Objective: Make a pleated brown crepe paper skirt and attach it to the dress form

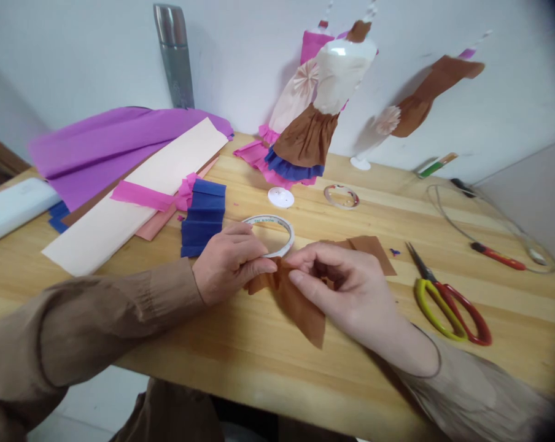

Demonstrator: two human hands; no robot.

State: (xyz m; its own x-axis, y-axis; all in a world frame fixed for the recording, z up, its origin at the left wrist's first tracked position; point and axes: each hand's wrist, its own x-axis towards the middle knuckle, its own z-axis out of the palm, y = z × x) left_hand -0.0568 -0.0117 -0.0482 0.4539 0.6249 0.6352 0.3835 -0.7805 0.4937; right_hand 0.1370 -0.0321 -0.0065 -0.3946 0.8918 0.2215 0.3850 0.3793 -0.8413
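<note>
My left hand (234,261) is closed at the near rim of a roll of tape (284,236), its thumb pressing the upper edge of a brown crepe paper strip (302,310). The strip is gathered in folds there and hangs down in front of the roll. My right hand (351,282) pinches the same strip between thumb and forefinger, just right of the roll. A further flat piece of brown paper (374,250) lies behind my right hand. Left of the roll rests a pleated blue crepe paper piece (204,215).
Scissors (443,301) lie to the right, near a glue gun or soldering tool with a red handle (498,255). Dress forms in crepe paper (307,135) stand at the back, beside a clear tape ring (342,196). Purple paper (121,141) and a flask (174,55) are at the left.
</note>
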